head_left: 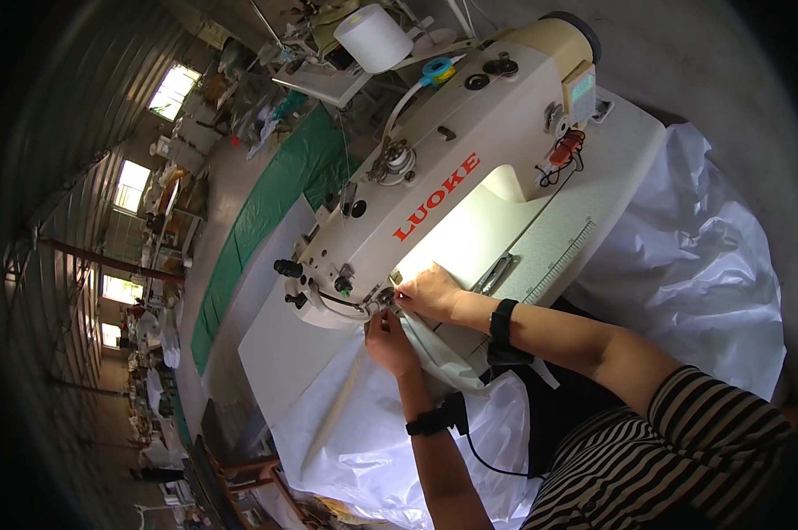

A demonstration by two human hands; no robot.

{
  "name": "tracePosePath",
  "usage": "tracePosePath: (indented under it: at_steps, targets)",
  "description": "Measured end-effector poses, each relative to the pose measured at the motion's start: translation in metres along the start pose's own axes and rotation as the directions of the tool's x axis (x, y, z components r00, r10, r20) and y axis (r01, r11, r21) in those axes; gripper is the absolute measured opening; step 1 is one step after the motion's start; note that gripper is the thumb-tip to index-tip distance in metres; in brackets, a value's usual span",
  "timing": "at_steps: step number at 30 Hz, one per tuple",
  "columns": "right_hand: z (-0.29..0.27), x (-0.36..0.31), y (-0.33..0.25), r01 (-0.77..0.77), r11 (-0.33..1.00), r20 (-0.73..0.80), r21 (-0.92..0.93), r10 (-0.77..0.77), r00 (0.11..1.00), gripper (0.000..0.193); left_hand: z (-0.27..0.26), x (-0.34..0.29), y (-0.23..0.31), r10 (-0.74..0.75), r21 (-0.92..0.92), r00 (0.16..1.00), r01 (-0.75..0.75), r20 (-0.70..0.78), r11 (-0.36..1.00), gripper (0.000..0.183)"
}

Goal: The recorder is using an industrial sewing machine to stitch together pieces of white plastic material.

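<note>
A white sewing machine (434, 190) with red lettering stands across the middle, its work light shining under the arm. Both my hands are close together at its needle end. My left hand (390, 346) has thumb and fingers pinched just below the presser foot area; what they hold is too small to see. My right hand (430, 293) is at the right of the needle, fingertips pressed together, and anything between them is hidden. Beneath both hands lies a thin white sheet (355, 424), gathered near the needle and draping off the table toward me.
A ruler scale (562, 256) runs along the table edge, with a small metal tool (496, 274) beside it. More white sheeting (691, 256) hangs at the right. A thread cone (372, 40) stands behind the machine. Green sheeting (258, 230) lies farther left.
</note>
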State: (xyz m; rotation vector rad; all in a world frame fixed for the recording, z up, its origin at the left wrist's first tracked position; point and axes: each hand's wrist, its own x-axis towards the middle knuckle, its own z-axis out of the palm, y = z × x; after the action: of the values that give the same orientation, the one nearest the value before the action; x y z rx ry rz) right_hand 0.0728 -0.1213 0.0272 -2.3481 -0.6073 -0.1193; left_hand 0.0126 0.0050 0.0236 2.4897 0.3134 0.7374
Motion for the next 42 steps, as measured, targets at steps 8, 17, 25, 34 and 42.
tracePosePath:
  at_steps: [8, 17, 25, 34, 42]
  targets:
    - [-0.097, -0.085, 0.058, 0.175, 0.970, 0.057, -0.167, -0.167, 0.984, 0.028, 0.003, -0.003, -0.009, -0.020, -0.284, 0.999, 0.010, -0.031, 0.959, 0.008]
    - [-0.078, -0.066, 0.056, 0.109, 0.932, -0.074, 0.345, -0.089, 0.993, 0.040, 0.003, -0.006, -0.005, 0.203, -0.460, 0.977, -0.152, 0.063, 0.875, 0.006]
    - [-0.035, -0.033, 0.023, 0.262, 0.965, -0.012, -0.001, -0.262, 0.965, 0.025, 0.000, -0.008, -0.002, 0.162, -0.488, 0.975, -0.068, 0.153, 0.870, 0.007]
    - [-0.042, -0.041, 0.039, -0.170, 0.767, 0.180, 0.619, 0.072, 0.981, 0.041, 0.004, -0.006, -0.006, 0.166, -0.552, 0.976, -0.061, 0.142, 0.832, 0.003]
    - [-0.047, -0.066, 0.026, -0.693, 0.172, 0.709, 0.700, -0.054, 0.703, 0.038, 0.003, -0.006, -0.008, 0.138, -0.606, 0.978, -0.015, 0.157, 0.795, 0.002]
